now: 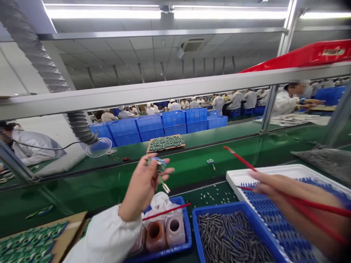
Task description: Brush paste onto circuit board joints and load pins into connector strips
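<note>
Green PCB (157, 164) w/ silver pin (165, 188) pinched in left hand (141, 186), raised clear of trays so pin end shows; right hand (290, 193) grips long red tweezers (241, 159) above white tray (236, 179), blue bin (219, 207) of metal rods just below.

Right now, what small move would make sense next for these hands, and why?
I'd guess the right hand should bring its red stick over to the small green-and-blue part in the left hand. The left hand is holding that part up, clear of the trays, with its metal tip showing, and the stick is already in the right hand, above the white tray.
</note>
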Demonstrator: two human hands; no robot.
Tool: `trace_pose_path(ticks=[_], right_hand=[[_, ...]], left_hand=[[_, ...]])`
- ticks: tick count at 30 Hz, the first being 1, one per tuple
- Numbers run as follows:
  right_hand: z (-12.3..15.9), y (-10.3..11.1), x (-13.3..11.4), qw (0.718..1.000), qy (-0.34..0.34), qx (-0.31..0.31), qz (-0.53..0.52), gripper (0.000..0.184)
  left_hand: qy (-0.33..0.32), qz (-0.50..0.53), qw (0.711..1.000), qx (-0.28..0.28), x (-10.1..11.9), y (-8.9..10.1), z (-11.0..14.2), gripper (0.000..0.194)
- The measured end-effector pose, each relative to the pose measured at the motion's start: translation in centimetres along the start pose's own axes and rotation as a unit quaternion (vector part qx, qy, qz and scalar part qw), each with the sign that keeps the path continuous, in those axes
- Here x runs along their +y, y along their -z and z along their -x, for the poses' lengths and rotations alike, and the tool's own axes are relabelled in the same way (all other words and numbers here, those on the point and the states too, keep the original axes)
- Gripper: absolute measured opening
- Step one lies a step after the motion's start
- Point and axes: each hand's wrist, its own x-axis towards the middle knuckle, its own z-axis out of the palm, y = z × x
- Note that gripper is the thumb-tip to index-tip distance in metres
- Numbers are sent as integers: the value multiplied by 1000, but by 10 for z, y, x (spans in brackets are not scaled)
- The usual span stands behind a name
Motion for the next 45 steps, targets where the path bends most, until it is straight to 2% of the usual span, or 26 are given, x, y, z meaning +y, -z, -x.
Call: trace_pose_path(ticks=[2, 5, 7, 8, 11, 15, 22, 25, 30, 34, 37, 40, 45], right_hand=[[-12, -15, -8, 997, 42, -41, -51, 35], [-24, -37, -21, 992, 76, -74, -65, 38], [-25, -43, -26, 992, 78, -95, -39, 25], [-23, -43, -27, 991, 76, -110, -16, 25], [-17, -39, -27, 984, 68, -154, 54, 48], [-13, -34, -25, 970, 70, -205, 111, 45], [-23, -43, -27, 921, 65, -327, 200, 44], [-29, -55, -23, 905, 59, -359, 219, 29], [-34, -83, -7, 885, 60, -398, 234, 12], [-39, -95, 2, 875, 63, -421, 229, 11], [-44, -97, 7, 868, 48, -438, 227, 12], [-47, -97, 10, 860, 32, -459, 222, 13], [-46, -95, 9, 850, 6, -481, 215, 11]], left_hand=[[96, 174, 979, -49, 13, -31, 36, 46], [173, 308, 933, -69, 17, -64, 72, 47], [194, 340, 918, -70, 10, -78, 84, 47], [200, 347, 913, -71, 7, -85, 88, 47], [205, 358, 908, -69, -3, -101, 95, 48], [210, 374, 902, -56, -6, -118, 97, 45], [246, 394, 885, -20, -6, -127, 92, 27], [256, 393, 883, 5, -15, -132, 81, 33], [269, 393, 878, 47, -33, -143, 61, 54], [272, 395, 876, 52, -38, -146, 57, 50], [260, 395, 880, 53, -41, -146, 58, 36], [239, 392, 884, 81, -43, -141, 57, 23], [172, 396, 890, 147, -32, -122, 46, 20]])
